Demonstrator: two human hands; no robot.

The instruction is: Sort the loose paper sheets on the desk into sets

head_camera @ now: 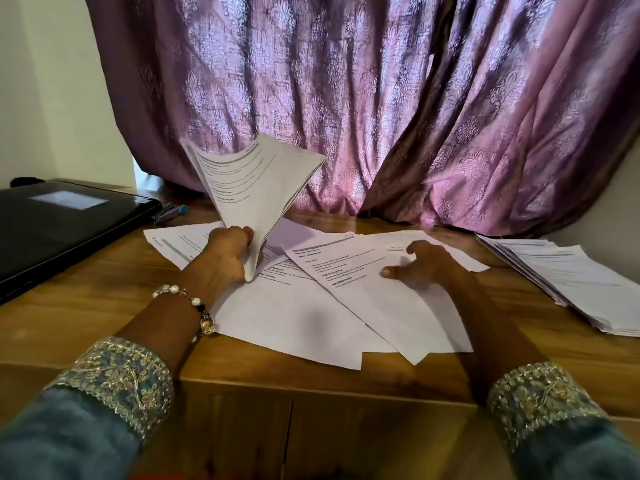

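Observation:
My left hand [227,252] grips the lower corner of a bundle of printed sheets [252,181], which fans upward above the desk. Several loose printed sheets [346,292] lie overlapping on the wooden desk [86,313] in front of me. My right hand [420,265] rests on the top loose sheet, fingers spread and slightly bent, thumb pointing left. A squared-up stack of sheets [571,285] lies at the desk's right edge.
A shut black laptop [59,223] occupies the left of the desk, with blue pens [169,213] beside its far corner. A purple patterned curtain [381,98] hangs right behind the desk. The desk's front edge runs just below the loose sheets.

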